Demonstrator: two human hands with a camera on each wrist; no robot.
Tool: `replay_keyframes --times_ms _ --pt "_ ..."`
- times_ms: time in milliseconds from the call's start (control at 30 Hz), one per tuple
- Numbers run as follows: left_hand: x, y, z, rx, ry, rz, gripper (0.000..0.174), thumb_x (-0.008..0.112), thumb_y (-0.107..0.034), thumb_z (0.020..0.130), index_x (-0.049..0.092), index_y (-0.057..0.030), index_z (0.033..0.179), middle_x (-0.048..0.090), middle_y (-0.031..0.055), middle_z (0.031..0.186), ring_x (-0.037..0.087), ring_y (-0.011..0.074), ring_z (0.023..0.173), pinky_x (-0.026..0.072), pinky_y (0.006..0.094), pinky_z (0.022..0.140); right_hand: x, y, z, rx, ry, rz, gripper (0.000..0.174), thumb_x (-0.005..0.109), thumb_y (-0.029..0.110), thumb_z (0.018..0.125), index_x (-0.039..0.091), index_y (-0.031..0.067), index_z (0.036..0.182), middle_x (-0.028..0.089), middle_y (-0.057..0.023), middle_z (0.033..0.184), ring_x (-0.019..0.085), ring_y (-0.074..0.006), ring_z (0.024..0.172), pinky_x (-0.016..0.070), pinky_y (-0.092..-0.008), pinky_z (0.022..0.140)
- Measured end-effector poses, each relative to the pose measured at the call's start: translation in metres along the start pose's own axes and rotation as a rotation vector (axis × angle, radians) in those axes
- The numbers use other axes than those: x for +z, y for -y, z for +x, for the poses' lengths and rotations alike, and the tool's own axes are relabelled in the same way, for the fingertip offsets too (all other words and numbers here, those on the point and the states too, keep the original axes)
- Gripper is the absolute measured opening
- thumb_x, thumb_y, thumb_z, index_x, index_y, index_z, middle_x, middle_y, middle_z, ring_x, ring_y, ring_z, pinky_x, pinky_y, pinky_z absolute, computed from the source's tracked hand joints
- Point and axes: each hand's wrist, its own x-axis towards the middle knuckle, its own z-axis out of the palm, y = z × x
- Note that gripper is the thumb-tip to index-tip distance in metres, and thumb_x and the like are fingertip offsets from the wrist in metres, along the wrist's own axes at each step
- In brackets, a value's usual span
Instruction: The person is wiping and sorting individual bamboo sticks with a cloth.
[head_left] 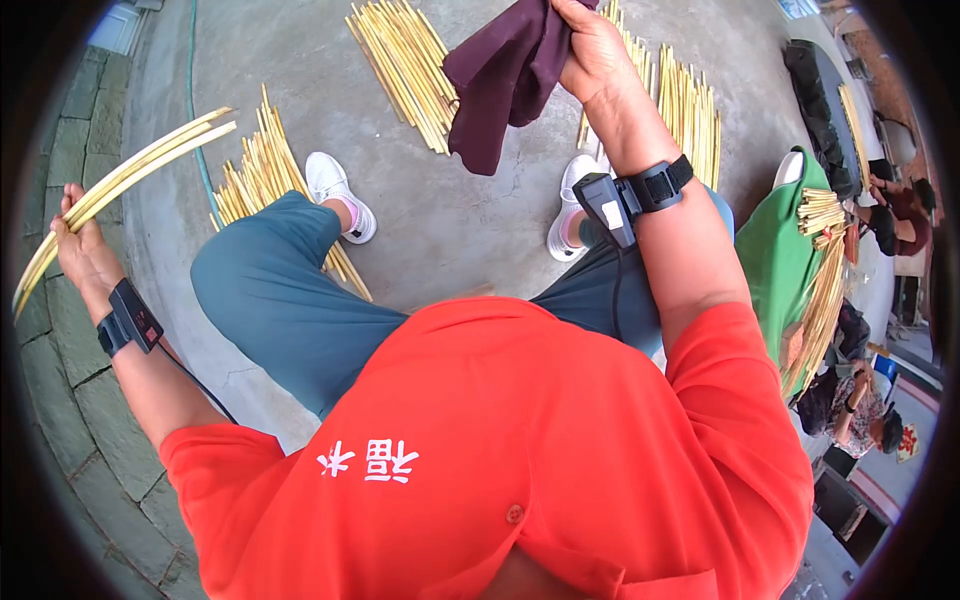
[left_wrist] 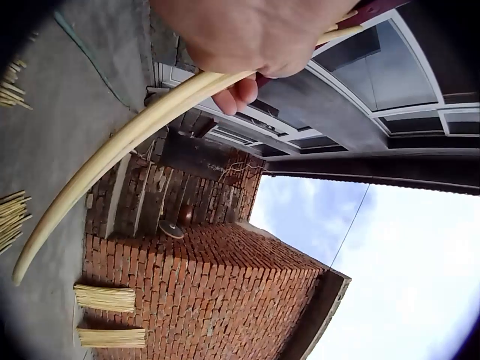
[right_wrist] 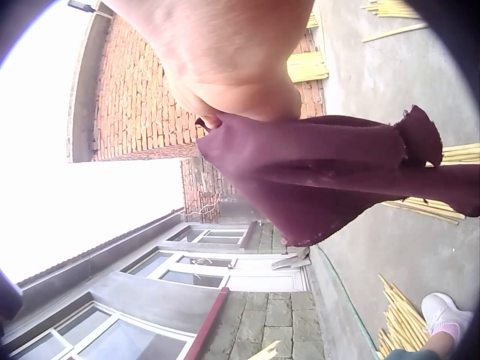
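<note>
Off to the left, my left hand [head_left: 88, 255] grips a few long pale-yellow stalks [head_left: 150, 160] that stretch past both sides of the fist. In the left wrist view the stalks [left_wrist: 112, 154] bend downward from beneath the palm. My right hand [head_left: 598, 58] is raised ahead and holds a dark purple cloth [head_left: 510, 75] by one end. The rest of the cloth [right_wrist: 315, 165] hangs loose in folds, its edges frayed in the right wrist view. Each hand is well apart from the other.
Bundles of yellow stalks [head_left: 405, 75] lie on the concrete floor [head_left: 300, 60] ahead, others near the left shoe [head_left: 340, 195]. At right, a green cloth [head_left: 775, 260] lies beside more stalks [head_left: 822, 285], with people beyond. A thin hose [head_left: 192, 80] runs along the left.
</note>
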Motion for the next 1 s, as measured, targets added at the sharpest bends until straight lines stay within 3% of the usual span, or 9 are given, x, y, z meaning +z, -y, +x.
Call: replay_keyframes --times_ms 167,267,333,367,400,500,733,933,1000 --pt "-0.034 -0.013 -0.036 -0.243 -0.351 0.214 0.025 0.036 -0.015 0.092 0.042 0.0083 0.098 0.053 0.0179 0.094 0.052 0.0273 0.098 0.0455 0.0318 0.089 -0.007 0.011 -0.003 -0.1 -0.018 0.046 0.027 0.043 0.029 0.089 0.05 0.0038 0.088 0.058 -0.0124 0.081 0.056 -0.0252 0.079 0.0463 -0.0393 0.071" --pt "-0.119 0.038 -0.043 -0.397 -0.25 0.43 0.02 0.044 -0.016 0.089 0.047 0.0037 0.095 0.056 0.0112 0.078 0.058 0.0227 0.084 0.0496 0.0276 0.072 -0.019 0.018 -0.008 -0.155 0.006 -0.025 0.032 0.041 0.032 0.089 0.05 0.0016 0.085 0.057 -0.0153 0.08 0.055 -0.028 0.078 0.0452 -0.0413 0.072" --pt "-0.112 0.063 -0.083 -0.562 -0.195 0.578 0.018 0.05 -0.017 0.087 0.048 -0.0009 0.093 0.055 0.0054 0.068 0.059 0.0183 0.069 0.0483 0.0255 0.057 -0.022 0.027 -0.014 -0.151 -0.169 0.024 0.029 0.044 0.03 0.088 0.05 0.0016 0.086 0.058 -0.0134 0.079 0.055 -0.0269 0.076 0.046 -0.0391 0.071" --pt "-0.061 0.053 -0.116 -0.641 -0.175 0.684 0.017 0.05 -0.018 0.086 0.048 -0.0016 0.092 0.054 0.0049 0.065 0.059 0.017 0.065 0.0476 0.0245 0.054 -0.03 0.009 0.02 -0.202 -0.134 0.065 0.019 0.054 0.023 0.085 0.055 0.0039 0.09 0.061 -0.0072 0.087 0.059 -0.0205 0.083 0.0467 -0.0348 0.079" --pt "-0.046 0.061 -0.14 -0.723 -0.13 0.734 0.017 0.05 -0.018 0.085 0.048 -0.0018 0.092 0.054 0.0051 0.064 0.058 0.0164 0.062 0.0476 0.0246 0.051 -0.037 0.014 0.024 -0.124 -0.172 0.051 0.021 0.052 0.025 0.086 0.054 0.0046 0.09 0.061 -0.0084 0.091 0.057 -0.0234 0.089 0.0428 -0.0388 0.085" --pt "-0.068 0.122 -0.2 -0.916 -0.089 0.713 0.016 0.05 -0.014 0.084 0.047 0.0001 0.09 0.053 0.0063 0.062 0.055 0.0156 0.052 0.0468 0.0257 0.046 -0.068 0.026 0.033 -0.019 0.003 0.01 0.025 0.048 0.024 0.087 0.053 0.0024 0.097 0.059 -0.0114 0.098 0.056 -0.0244 0.092 0.0418 -0.0394 0.087" --pt "-0.066 0.193 -0.298 -1.194 -0.201 0.683 0.018 0.05 -0.01 0.084 0.045 0.0001 0.097 0.054 0.0095 0.062 0.055 0.0173 0.049 0.0472 0.0294 0.038 -0.065 0.019 0.022 0.034 -0.086 -0.073 0.026 0.05 0.026 0.086 0.054 0.003 0.098 0.058 -0.0093 0.1 0.055 -0.0227 0.095 0.0422 -0.0375 0.087" --pt "-0.078 0.22 -0.277 -1.196 -0.195 0.849 0.021 0.053 -0.01 0.082 0.044 0.0027 0.097 0.055 0.0119 0.065 0.057 0.0172 0.051 0.0478 0.0297 0.035 -0.053 0.008 0.016 0.053 -0.139 -0.095 0.027 0.05 0.027 0.086 0.054 0.0034 0.098 0.058 -0.009 0.099 0.054 -0.0222 0.093 0.0419 -0.0356 0.086" --pt "-0.084 0.213 -0.253 -1.061 -0.094 1.059 0.047 0.066 -0.022 0.073 0.044 0.0066 0.103 0.058 0.0198 0.086 0.06 0.0288 0.076 0.0514 0.0357 0.062 -0.059 0.008 0.018 0.068 -0.137 -0.111 0.028 0.05 0.028 0.086 0.054 0.0036 0.098 0.058 -0.009 0.1 0.054 -0.0221 0.094 0.0416 -0.0354 0.086"
